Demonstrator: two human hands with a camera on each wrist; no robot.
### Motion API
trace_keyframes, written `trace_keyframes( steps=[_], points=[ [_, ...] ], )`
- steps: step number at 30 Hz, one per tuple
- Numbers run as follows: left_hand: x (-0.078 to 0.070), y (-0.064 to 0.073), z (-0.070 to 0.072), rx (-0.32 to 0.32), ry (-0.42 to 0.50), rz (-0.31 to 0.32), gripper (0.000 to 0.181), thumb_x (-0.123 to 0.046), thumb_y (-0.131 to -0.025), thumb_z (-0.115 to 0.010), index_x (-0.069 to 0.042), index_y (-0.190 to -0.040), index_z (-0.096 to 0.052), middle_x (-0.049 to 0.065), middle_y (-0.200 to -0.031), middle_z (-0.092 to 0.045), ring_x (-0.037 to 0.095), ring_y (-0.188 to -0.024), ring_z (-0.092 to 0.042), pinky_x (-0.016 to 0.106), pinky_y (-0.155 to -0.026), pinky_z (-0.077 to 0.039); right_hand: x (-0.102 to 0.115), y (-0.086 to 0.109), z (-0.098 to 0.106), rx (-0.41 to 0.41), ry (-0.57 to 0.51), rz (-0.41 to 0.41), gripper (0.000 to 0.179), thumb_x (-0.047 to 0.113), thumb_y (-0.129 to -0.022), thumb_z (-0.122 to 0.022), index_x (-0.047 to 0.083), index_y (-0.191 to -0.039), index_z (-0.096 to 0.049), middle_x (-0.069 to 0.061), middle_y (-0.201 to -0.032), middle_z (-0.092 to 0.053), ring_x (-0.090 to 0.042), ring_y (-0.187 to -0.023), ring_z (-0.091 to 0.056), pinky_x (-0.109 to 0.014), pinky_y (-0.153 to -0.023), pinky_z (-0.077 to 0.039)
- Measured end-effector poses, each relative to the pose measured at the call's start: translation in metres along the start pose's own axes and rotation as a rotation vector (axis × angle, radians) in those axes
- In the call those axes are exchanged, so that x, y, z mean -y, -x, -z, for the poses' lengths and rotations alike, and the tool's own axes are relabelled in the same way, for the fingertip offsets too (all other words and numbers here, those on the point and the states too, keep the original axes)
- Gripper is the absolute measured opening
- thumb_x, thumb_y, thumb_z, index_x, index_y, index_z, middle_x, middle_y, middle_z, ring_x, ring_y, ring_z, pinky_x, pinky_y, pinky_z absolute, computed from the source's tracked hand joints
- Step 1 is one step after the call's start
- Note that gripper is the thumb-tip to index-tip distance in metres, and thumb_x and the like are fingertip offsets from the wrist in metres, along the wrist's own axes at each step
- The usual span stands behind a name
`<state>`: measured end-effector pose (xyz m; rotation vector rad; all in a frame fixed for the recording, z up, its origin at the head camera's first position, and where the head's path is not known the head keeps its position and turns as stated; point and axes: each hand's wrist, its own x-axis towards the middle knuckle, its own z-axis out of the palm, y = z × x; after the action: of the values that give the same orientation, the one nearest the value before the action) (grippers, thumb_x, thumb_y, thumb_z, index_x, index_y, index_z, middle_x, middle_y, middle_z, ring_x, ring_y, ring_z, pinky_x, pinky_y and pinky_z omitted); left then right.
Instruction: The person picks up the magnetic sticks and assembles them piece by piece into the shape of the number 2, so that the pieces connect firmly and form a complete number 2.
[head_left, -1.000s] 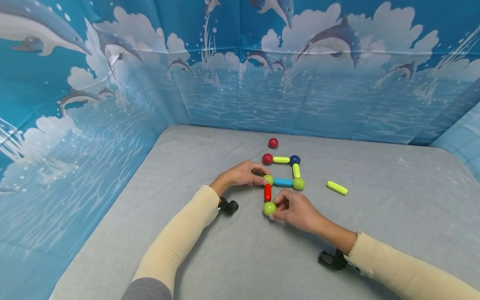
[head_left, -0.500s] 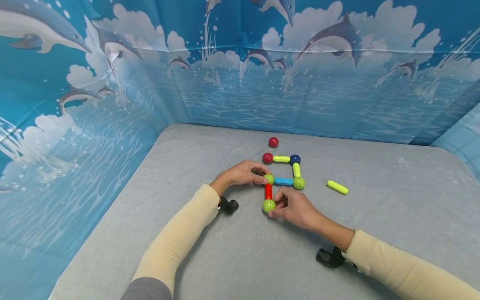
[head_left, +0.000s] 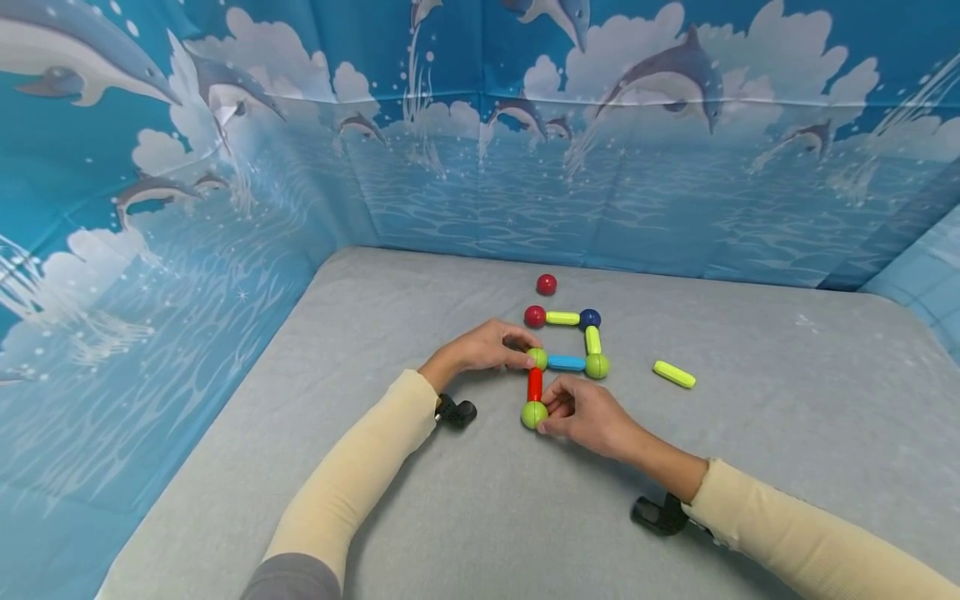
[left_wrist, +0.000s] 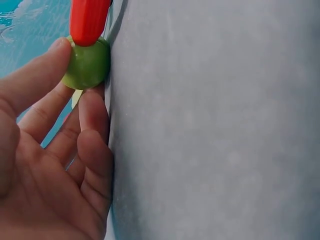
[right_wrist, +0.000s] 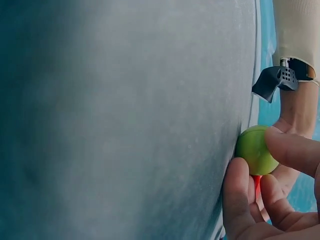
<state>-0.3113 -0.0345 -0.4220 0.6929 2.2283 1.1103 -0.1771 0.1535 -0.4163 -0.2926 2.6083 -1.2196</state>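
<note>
My left hand (head_left: 491, 346) pinches a green ball (left_wrist: 89, 67) between thumb and fingers at one corner of a chain of balls and rods. From that ball a red rod (head_left: 535, 385) runs toward the near side, ending at another green ball (head_left: 534, 415). This nearer ball is pinched by my right hand (head_left: 592, 417); the right wrist view shows thumb and fingers around it. A blue rod (head_left: 566, 363) links the left-held ball to a third green ball (head_left: 597, 367). Yellow rods (head_left: 593, 340) continue by way of a dark blue ball (head_left: 590, 319) to a red ball (head_left: 535, 317).
A loose red ball (head_left: 547, 285) lies beyond the chain. Apart on the right is a loose yellow rod (head_left: 674, 374). Everything lies on a grey cloth-covered table (head_left: 787, 433), with a dolphin-printed curtain (head_left: 480, 192) behind and at the sides.
The nearer green ball and my right hand have shifted slightly left, and the red rod has swung a little with them. My left hand keeps its place on its ball.
</note>
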Motion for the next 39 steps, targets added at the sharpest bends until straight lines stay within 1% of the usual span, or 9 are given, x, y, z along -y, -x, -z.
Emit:
trace_keyframes(
  steps=[9, 13, 16, 19, 23, 27, 29, 33, 39],
  points=[
    [0.003, 0.008, 0.001, -0.010, 0.011, -0.031, 0.042, -0.019, -0.094, -0.069, -0.013, -0.135, -0.062, 0.010, -0.131, -0.064, 0.015, -0.094, -0.060, 0.024, -0.068, -0.051, -0.008, 0.005, 0.016, 0.053, -0.054, 0.011, 0.026, 0.014, -0.089, -0.073, 0.003, -0.110, -0.062, -0.010, -0.106, -0.066, -0.017, -0.091, -0.061, -0.025, -0.073, -0.054],
    [0.004, 0.017, 0.003, -0.022, 0.012, -0.025, 0.047, -0.017, -0.094, -0.067, -0.012, -0.139, -0.056, 0.011, -0.131, -0.062, 0.017, -0.095, -0.062, 0.025, -0.071, -0.053, -0.012, 0.011, 0.030, 0.072, -0.061, 0.054, 0.025, 0.015, -0.092, -0.069, 0.001, -0.112, -0.062, -0.010, -0.107, -0.067, -0.018, -0.093, -0.062, -0.023, -0.073, -0.055],
    [0.002, 0.028, 0.002, -0.060, -0.018, -0.026, 0.044, -0.016, -0.095, -0.066, -0.011, -0.138, -0.057, 0.010, -0.127, -0.063, 0.017, -0.095, -0.062, 0.026, -0.071, -0.053, -0.017, 0.017, 0.042, 0.075, -0.059, 0.083, 0.023, 0.014, -0.094, -0.067, 0.001, -0.112, -0.063, -0.010, -0.105, -0.067, -0.017, -0.092, -0.062, -0.023, -0.074, -0.055],
    [0.002, 0.043, -0.001, -0.123, -0.102, -0.085, 0.039, -0.015, -0.095, -0.067, -0.009, -0.133, -0.060, 0.008, -0.122, -0.066, 0.016, -0.088, -0.062, 0.024, -0.068, -0.052, -0.022, 0.022, 0.055, 0.067, -0.048, 0.097, 0.023, 0.015, -0.095, -0.066, 0.000, -0.112, -0.062, -0.011, -0.103, -0.067, -0.017, -0.090, -0.063, -0.026, -0.074, -0.057],
    [0.004, 0.064, -0.009, -0.192, -0.221, -0.209, 0.033, -0.011, -0.093, -0.068, -0.007, -0.126, -0.065, 0.009, -0.116, -0.070, 0.014, -0.078, -0.059, 0.021, -0.065, -0.049, -0.026, 0.026, 0.072, 0.034, -0.025, 0.086, 0.024, 0.017, -0.097, -0.063, 0.001, -0.114, -0.062, -0.013, -0.106, -0.068, -0.017, -0.090, -0.065, -0.030, -0.075, -0.057],
    [-0.001, 0.078, -0.018, -0.179, -0.326, -0.281, 0.032, -0.011, -0.092, -0.070, -0.008, -0.123, -0.067, 0.007, -0.114, -0.070, 0.012, -0.080, -0.057, 0.021, -0.073, -0.048, -0.031, 0.024, 0.087, -0.009, 0.012, 0.068, 0.022, 0.015, -0.100, -0.059, 0.001, -0.117, -0.061, -0.014, -0.109, -0.068, -0.016, -0.089, -0.065, -0.031, -0.075, -0.056],
    [-0.005, 0.082, -0.024, -0.139, -0.379, -0.272, 0.034, -0.015, -0.091, -0.071, -0.011, -0.125, -0.066, 0.004, -0.115, -0.069, 0.011, -0.082, -0.057, 0.021, -0.076, -0.048, -0.033, 0.021, 0.092, -0.028, 0.035, 0.068, 0.022, 0.013, -0.100, -0.057, 0.001, -0.117, -0.061, -0.015, -0.110, -0.067, -0.017, -0.088, -0.065, -0.031, -0.075, -0.056],
    [-0.014, 0.085, -0.036, -0.062, -0.481, -0.211, 0.042, -0.026, -0.089, -0.074, -0.015, -0.127, -0.061, 0.000, -0.119, -0.065, 0.011, -0.091, -0.058, 0.024, -0.084, -0.048, -0.036, 0.013, 0.101, -0.068, 0.075, 0.085, 0.021, 0.012, -0.101, -0.054, 0.001, -0.118, -0.061, -0.017, -0.112, -0.066, -0.016, -0.088, -0.065, -0.031, -0.075, -0.056],
    [-0.020, 0.084, -0.047, -0.069, -0.538, -0.153, 0.047, -0.035, -0.087, -0.077, -0.019, -0.125, -0.055, -0.002, -0.120, -0.064, 0.009, -0.107, -0.058, 0.028, -0.094, -0.048, -0.039, 0.004, 0.107, -0.111, 0.114, 0.092, 0.023, 0.014, -0.101, -0.055, 0.001, -0.118, -0.062, -0.018, -0.112, -0.066, -0.016, -0.090, -0.066, -0.031, -0.075, -0.057]
  ],
)
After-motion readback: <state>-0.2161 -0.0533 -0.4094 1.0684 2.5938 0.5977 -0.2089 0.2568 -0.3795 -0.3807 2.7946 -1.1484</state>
